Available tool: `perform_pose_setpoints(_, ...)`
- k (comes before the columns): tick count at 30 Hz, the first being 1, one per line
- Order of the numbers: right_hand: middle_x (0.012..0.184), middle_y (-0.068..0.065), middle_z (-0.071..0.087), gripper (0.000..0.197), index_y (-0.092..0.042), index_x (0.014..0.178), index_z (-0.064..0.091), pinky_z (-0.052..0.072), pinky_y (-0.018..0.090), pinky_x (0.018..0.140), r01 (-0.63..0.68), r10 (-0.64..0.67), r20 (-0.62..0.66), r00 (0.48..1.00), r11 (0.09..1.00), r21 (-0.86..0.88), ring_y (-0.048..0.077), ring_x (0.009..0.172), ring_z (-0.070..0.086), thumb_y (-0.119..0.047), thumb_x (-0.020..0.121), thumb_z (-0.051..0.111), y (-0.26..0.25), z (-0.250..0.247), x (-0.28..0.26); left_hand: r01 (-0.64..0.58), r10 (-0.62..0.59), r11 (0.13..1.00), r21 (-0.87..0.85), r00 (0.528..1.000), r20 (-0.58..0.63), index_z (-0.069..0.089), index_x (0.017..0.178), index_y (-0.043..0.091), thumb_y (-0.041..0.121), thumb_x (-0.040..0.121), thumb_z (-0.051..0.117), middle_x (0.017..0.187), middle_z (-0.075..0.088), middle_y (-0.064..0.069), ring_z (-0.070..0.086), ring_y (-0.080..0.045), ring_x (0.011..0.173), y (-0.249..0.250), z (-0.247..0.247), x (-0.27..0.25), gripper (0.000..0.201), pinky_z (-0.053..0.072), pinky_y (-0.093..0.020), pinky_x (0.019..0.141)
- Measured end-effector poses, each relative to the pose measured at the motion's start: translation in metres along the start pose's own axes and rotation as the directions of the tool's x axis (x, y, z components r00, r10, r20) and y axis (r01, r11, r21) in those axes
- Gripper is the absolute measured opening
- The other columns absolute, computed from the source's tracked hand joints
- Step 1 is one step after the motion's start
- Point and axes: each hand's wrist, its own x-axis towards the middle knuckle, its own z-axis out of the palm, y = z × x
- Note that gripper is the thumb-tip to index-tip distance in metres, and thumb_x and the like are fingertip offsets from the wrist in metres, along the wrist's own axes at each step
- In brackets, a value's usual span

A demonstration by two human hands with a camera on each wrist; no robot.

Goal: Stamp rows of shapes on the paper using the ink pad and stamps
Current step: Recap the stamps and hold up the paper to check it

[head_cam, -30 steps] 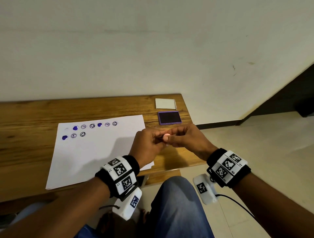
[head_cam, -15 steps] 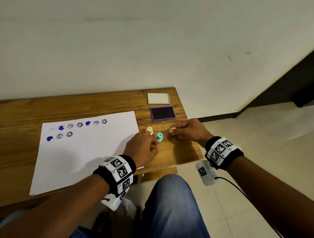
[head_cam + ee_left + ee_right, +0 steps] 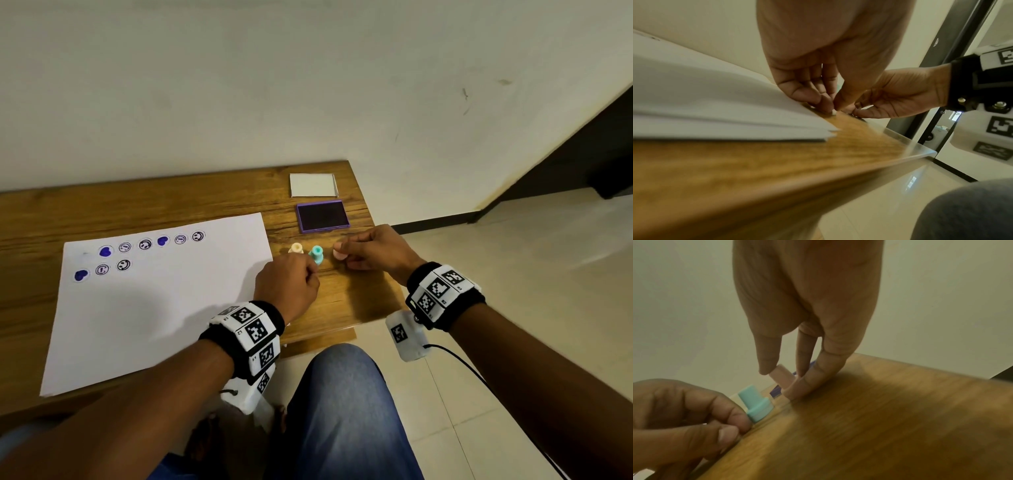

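my right hand pinches the pink stamp between thumb and fingers, standing it on the tabletop; half a second ago it held the same stamp at much the same spot. my left hand is curled beside the teal stamp, fingertips at its base; whether it grips i cannot tell. it was there before too. the cream stamp stands at its 11 o'clock. the ink pad lies at 12, the paper with its stamped rows at 9.
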Motion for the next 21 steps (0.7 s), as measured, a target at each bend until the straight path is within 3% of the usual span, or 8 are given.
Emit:
perform_pose_setpoints(7, 0.103, 0.006, 0.076, 0.024, -0.003, 0.101, 0.077, 0.06, 0.036, 0.09, 0.018, -0.019, -0.014, 1.0, 0.998, -0.066, 0.022, 0.102, 0.071, -0.023, 0.087, 0.074, -0.002, 0.006, 0.0, -0.024, 0.024, 1.0, -0.004, 0.999, 0.028, 0.073, 0.104, 0.021, 0.03, 0.088, 0.064, 0.087, 0.072, 0.001, 0.065, -0.018, 0.081, -0.002, -0.002, -0.001, 0.02, 0.057, -0.037, 0.077)
perform_pose_setpoints(12, 0.1, 0.008, 0.075, 0.03, -0.008, 0.097, 0.076, 0.061, 0.032, 0.082, -0.002, -0.013, -0.088, 0.996, 0.987, -0.163, 0.023, 0.098, 0.071, -0.037, 0.089, 0.071, -0.013, -0.001, -0.004, -0.054, 0.055, 0.998, -0.024, 0.996, 0.07, 0.072, 0.105, 0.023, 0.032, 0.086, 0.067, 0.093, 0.072, 0.004, 0.065, -0.013, 0.083, 0.001, -0.021, -0.004, 0.021, 0.057, -0.034, 0.078)
perform_pose_setpoints(13, 0.097, 0.006, 0.075, 0.026, -0.012, 0.093, 0.076, 0.061, 0.032, 0.079, 0.024, -0.043, -0.11, 0.993, 0.986, -0.167, 0.023, 0.096, 0.071, -0.038, 0.089, 0.071, -0.02, 0.003, -0.01, -0.038, 0.04, 0.999, -0.033, 0.998, 0.057, 0.073, 0.103, 0.023, 0.033, 0.086, 0.067, 0.094, 0.072, 0.004, 0.064, -0.013, 0.084, -0.005, -0.032, -0.009, 0.02, 0.057, -0.034, 0.078)
perform_pose_setpoints(14, 0.094, 0.003, 0.074, 0.021, -0.017, 0.09, 0.075, 0.061, 0.032, 0.078, 0.13, -0.157, -0.1, 0.983, 0.964, -0.231, 0.021, 0.093, 0.071, -0.038, 0.089, 0.07, -0.06, 0.041, -0.027, -0.019, 0.018, 0.999, -0.038, 1.0, -0.021, 0.073, 0.102, 0.023, 0.033, 0.086, 0.068, 0.093, 0.072, 0.004, 0.064, -0.013, 0.083, -0.03, -0.086, -0.033, 0.019, 0.057, -0.034, 0.078)
perform_pose_setpoints(17, 0.089, -0.003, 0.073, 0.01, -0.024, 0.086, 0.073, 0.061, 0.035, 0.076, 0.228, -0.293, -0.214, 0.932, 0.932, -0.28, 0.017, 0.081, 0.07, -0.033, 0.091, 0.07, -0.078, 0.034, -0.042, -0.015, 0.014, 1.0, -0.017, 0.999, -0.031, 0.072, 0.097, 0.026, 0.035, 0.085, 0.069, 0.088, 0.07, 0.006, 0.064, -0.013, 0.08, -0.039, -0.107, -0.027, 0.015, 0.056, -0.033, 0.076)
perform_pose_setpoints(21, 0.08, 0.0, 0.074, 0.017, -0.02, 0.091, 0.077, 0.059, 0.036, 0.068, 0.253, -0.359, -0.217, 0.908, 0.882, -0.398, 0.018, 0.071, 0.07, -0.035, 0.09, 0.069, -0.075, 0.036, -0.053, 0.039, -0.039, 0.999, 0.007, 0.999, 0.015, 0.07, 0.09, 0.03, 0.038, 0.083, 0.069, 0.083, 0.067, 0.011, 0.06, -0.008, 0.073, -0.056, -0.141, -0.024, 0.011, 0.049, -0.028, 0.072)
